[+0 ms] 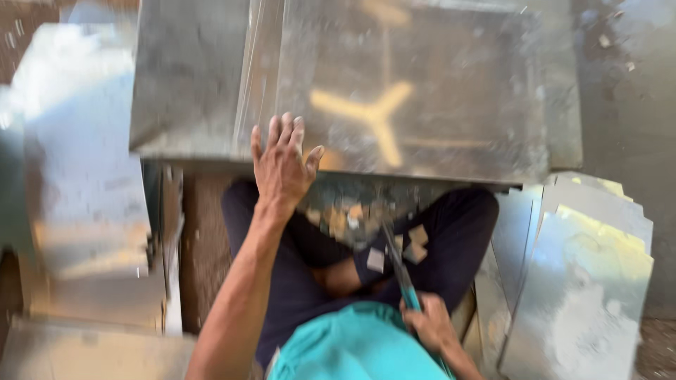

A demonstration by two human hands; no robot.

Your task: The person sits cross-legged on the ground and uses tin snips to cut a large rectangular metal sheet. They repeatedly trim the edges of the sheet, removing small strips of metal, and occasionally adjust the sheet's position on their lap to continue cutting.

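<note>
A large shiny metal sheet (422, 91) lies in front of me, its near edge above my crossed legs in dark trousers. My left hand (282, 165) rests flat on that near edge, fingers spread. My right hand (429, 324), low by my lap, grips the blue handle of metal snips (400, 264) whose blades point up toward the sheet. Small cut metal scraps (377, 259) lie on my legs. The picture is blurred by motion.
A stack of cut metal sheets (584, 281) leans at my right. More shiny sheets (84, 176) lie at my left and one at the bottom left (84, 352). A grey floor (634, 105) shows at the upper right.
</note>
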